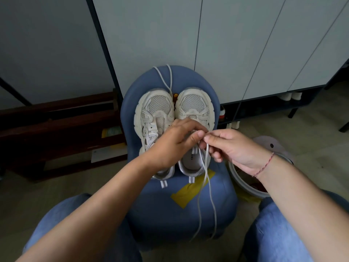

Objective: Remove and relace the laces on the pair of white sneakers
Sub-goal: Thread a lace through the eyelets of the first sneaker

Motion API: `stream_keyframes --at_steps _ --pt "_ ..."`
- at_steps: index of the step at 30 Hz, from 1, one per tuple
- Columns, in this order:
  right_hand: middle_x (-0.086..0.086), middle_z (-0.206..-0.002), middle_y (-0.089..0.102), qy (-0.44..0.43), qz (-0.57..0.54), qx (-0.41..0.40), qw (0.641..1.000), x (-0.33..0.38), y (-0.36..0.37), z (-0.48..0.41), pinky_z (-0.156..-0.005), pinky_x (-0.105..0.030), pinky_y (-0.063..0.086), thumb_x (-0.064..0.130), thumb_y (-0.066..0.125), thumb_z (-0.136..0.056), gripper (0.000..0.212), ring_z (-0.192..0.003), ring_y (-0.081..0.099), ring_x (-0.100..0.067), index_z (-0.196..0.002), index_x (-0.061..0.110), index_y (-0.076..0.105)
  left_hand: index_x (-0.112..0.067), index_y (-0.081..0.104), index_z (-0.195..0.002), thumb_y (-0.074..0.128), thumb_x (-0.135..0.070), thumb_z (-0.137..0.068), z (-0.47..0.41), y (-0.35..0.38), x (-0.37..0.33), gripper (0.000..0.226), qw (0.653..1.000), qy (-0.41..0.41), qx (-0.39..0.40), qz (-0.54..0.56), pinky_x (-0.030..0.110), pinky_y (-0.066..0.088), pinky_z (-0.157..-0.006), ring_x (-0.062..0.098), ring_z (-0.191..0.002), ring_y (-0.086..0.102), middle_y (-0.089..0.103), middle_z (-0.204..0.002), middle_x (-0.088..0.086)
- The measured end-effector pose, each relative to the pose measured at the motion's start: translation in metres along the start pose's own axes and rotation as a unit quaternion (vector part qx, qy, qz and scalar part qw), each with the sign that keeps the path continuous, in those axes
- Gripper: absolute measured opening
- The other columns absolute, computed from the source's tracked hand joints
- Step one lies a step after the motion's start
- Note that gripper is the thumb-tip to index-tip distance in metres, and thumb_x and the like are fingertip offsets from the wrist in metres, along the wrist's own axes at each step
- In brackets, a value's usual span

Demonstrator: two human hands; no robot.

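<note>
Two white sneakers stand side by side, toes away from me, on a blue padded stool (pixel 188 210). The left sneaker (pixel 154 110) has bare eyelets, and its loose lace (pixel 166 78) trails off past the toes. Over the right sneaker (pixel 194 104), my left hand (pixel 173 142) and my right hand (pixel 234 148) meet above the tongue. Both pinch the same white lace (pixel 206 178), whose two ends hang down over the stool's front. My hands hide the eyelets of the right sneaker.
A yellow patch (pixel 187 191) lies on the stool seat. A round white bin (pixel 268 148) stands on the floor at the right. Grey cabinet doors (pixel 236 44) rise behind the stool, and dark wooden boards (pixel 56 129) lie at the left. My knees frame the bottom.
</note>
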State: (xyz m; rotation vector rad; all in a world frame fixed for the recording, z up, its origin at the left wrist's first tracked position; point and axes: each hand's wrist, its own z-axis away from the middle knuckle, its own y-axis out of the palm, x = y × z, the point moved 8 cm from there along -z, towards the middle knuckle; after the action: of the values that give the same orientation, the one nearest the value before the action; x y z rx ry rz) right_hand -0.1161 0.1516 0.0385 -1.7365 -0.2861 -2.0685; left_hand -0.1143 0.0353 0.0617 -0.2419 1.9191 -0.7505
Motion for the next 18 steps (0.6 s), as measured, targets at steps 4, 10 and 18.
stream_keyframes --at_steps 4,10,18 --pt "0.000 -0.061 0.044 0.013 -0.012 0.013 1.000 0.002 -0.007 0.001 -0.044 -0.014 0.034 0.019 0.053 -0.092 0.022 -0.048 0.038 -0.006 -0.077 0.007 0.065 -0.033 0.065 -0.085 0.059 -0.031 -0.096 -0.003 -0.011 0.006 0.012 1.000 -0.012 -0.024 0.004 0.026 0.046 -0.082 0.011 -0.087 0.058 0.065 -0.083 -0.013" --pt "0.000 -0.060 0.044 0.024 -0.069 -0.040 0.997 0.006 -0.039 0.000 -0.044 -0.016 0.031 0.015 0.054 -0.091 0.020 -0.048 0.037 -0.007 -0.080 0.005 0.067 -0.026 0.063 -0.082 0.052 -0.024 -0.103 0.008 -0.056 0.056 0.024 0.946 -0.232 -0.209 0.092 0.019 0.041 -0.056 -0.002 -0.053 0.048 0.056 -0.070 -0.006" --pt "0.002 -0.057 0.044 -0.006 0.031 -0.016 0.999 0.002 -0.014 -0.007 -0.043 -0.014 0.032 0.015 0.056 -0.092 0.018 -0.046 0.037 -0.006 -0.082 0.009 0.068 -0.016 0.063 -0.131 0.051 -0.030 -0.098 -0.004 -0.016 -0.006 0.038 0.992 0.035 -0.058 -0.110 0.024 0.040 -0.098 0.013 -0.118 0.054 0.064 -0.120 -0.005"
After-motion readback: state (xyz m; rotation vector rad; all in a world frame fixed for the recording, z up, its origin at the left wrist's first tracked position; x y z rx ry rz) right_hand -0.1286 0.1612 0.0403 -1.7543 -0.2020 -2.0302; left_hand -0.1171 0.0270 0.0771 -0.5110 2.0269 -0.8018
